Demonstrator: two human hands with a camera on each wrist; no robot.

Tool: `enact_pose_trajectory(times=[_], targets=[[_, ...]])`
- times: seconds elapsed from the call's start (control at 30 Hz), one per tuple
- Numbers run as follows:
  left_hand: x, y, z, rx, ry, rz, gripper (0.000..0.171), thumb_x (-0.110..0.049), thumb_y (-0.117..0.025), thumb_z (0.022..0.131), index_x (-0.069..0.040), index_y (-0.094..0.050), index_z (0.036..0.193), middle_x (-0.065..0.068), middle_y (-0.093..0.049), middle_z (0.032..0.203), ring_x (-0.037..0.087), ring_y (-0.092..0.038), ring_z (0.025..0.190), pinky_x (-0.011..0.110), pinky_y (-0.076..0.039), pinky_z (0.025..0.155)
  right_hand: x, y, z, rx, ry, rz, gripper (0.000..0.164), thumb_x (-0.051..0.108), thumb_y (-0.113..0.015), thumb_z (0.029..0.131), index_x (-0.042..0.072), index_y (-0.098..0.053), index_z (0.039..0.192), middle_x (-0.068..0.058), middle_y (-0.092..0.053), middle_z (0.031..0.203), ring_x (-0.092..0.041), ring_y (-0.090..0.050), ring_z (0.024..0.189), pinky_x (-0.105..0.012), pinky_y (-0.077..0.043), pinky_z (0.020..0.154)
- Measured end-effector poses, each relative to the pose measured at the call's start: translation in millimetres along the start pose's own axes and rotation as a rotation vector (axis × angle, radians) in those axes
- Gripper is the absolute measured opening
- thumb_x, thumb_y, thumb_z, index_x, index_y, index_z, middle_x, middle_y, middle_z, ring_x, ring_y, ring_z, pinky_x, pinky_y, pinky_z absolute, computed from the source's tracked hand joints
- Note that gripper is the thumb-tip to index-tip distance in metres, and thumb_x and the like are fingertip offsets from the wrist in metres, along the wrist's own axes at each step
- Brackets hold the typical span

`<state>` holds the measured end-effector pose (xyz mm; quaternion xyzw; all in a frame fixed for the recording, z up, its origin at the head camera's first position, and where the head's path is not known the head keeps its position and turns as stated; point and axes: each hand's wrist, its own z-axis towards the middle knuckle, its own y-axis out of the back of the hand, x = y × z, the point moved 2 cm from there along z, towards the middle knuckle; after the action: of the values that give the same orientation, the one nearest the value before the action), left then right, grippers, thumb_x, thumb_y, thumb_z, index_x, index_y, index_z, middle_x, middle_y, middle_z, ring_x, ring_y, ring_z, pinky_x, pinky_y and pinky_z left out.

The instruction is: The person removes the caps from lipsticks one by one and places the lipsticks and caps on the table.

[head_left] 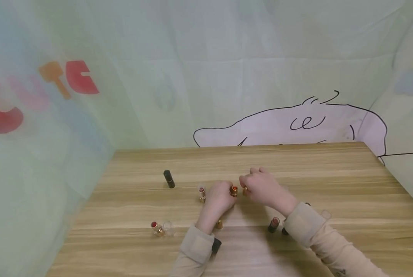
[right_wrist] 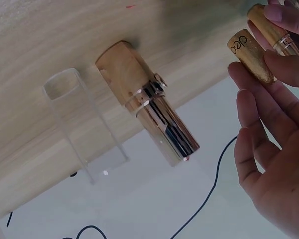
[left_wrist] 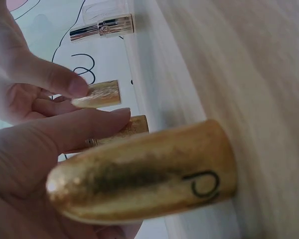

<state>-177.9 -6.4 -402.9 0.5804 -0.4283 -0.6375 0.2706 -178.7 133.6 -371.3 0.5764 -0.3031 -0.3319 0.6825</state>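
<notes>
My left hand (head_left: 219, 197) grips a gold lipstick tube (head_left: 233, 191) over the middle of the table. Facing it, my right hand (head_left: 262, 187) pinches a small gold lipstick cap (head_left: 245, 191) between thumb and fingers. In the right wrist view the cap (right_wrist: 251, 56) bears dark lettering and sits beside the gold tube (right_wrist: 267, 24), a small gap between them. A rounded gold cap (left_wrist: 144, 177) stands large in the left wrist view, near my left hand; from above, a gold cap (head_left: 219, 224) stands beside the left forearm.
Left of the hands stand a black lipstick (head_left: 169, 179), a gold lipstick (head_left: 202, 194) and a red lipstick (head_left: 156, 228) beside a clear cap (head_left: 169, 229). A dark item (head_left: 216, 245) touches the left sleeve's outline. Near the right sleeve stands an uncapped lipstick (head_left: 273, 224).
</notes>
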Motion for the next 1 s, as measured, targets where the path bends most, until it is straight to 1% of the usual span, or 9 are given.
enact_pose_trajectory(times=[0.23, 0.4, 0.6, 0.7, 1.0], targets=[[0.3, -1.7, 0.7, 0.027, 0.011, -0.012, 0.015, -0.01, -0.072, 0.075, -0.012, -0.058, 0.069, -0.001, -0.053, 0.065, 0.015, -0.044, 0.057, 0.026, -0.033, 0.051, 0, -10, 1, 0.037, 0.004, 0.007, 0.009, 0.01, -0.072, 0.076, 0.014, -0.063, 0.078, 0.003, -0.065, 0.072, -0.017, -0.049, 0.071, -0.035, -0.037, 0.071], [0.1, -2.5, 1.9, 0.043, 0.019, -0.019, 0.016, -0.009, -0.071, 0.075, -0.012, -0.057, 0.068, -0.001, -0.052, 0.063, 0.015, -0.044, 0.056, 0.026, -0.033, 0.05, 1, -12, 1, 0.038, 0.023, -0.001, 0.011, 0.007, -0.071, 0.073, 0.013, -0.062, 0.075, 0.003, -0.061, 0.067, -0.018, -0.047, 0.069, -0.035, -0.035, 0.069], [-0.4, -3.6, 3.3, 0.061, 0.024, -0.023, 0.017, -0.009, -0.071, 0.075, -0.013, -0.056, 0.067, -0.001, -0.051, 0.063, 0.015, -0.044, 0.056, 0.026, -0.033, 0.051, 0, -13, 0, 0.048, 0.026, -0.003, 0.012, 0.007, -0.071, 0.072, 0.013, -0.061, 0.073, 0.004, -0.059, 0.065, -0.017, -0.045, 0.066, -0.032, -0.031, 0.067], [-0.9, -3.4, 3.7, 0.062, 0.021, -0.018, 0.017, -0.009, -0.071, 0.075, -0.013, -0.057, 0.067, -0.001, -0.051, 0.063, 0.015, -0.044, 0.057, 0.026, -0.033, 0.051, 0, -14, 0, 0.049, 0.026, -0.004, 0.011, 0.008, -0.071, 0.072, 0.013, -0.061, 0.073, 0.004, -0.059, 0.065, -0.017, -0.045, 0.066, -0.032, -0.031, 0.067], [-2.5, -2.2, 2.6, 0.063, 0.013, 0.004, 0.017, -0.01, -0.074, 0.075, -0.012, -0.058, 0.07, -0.001, -0.052, 0.064, 0.015, -0.045, 0.058, 0.026, -0.033, 0.051, 0, -15, -1, 0.03, 0.033, 0.001, 0.012, 0.008, -0.072, 0.072, 0.012, -0.061, 0.074, 0.004, -0.059, 0.065, -0.017, -0.045, 0.064, -0.031, -0.03, 0.065]])
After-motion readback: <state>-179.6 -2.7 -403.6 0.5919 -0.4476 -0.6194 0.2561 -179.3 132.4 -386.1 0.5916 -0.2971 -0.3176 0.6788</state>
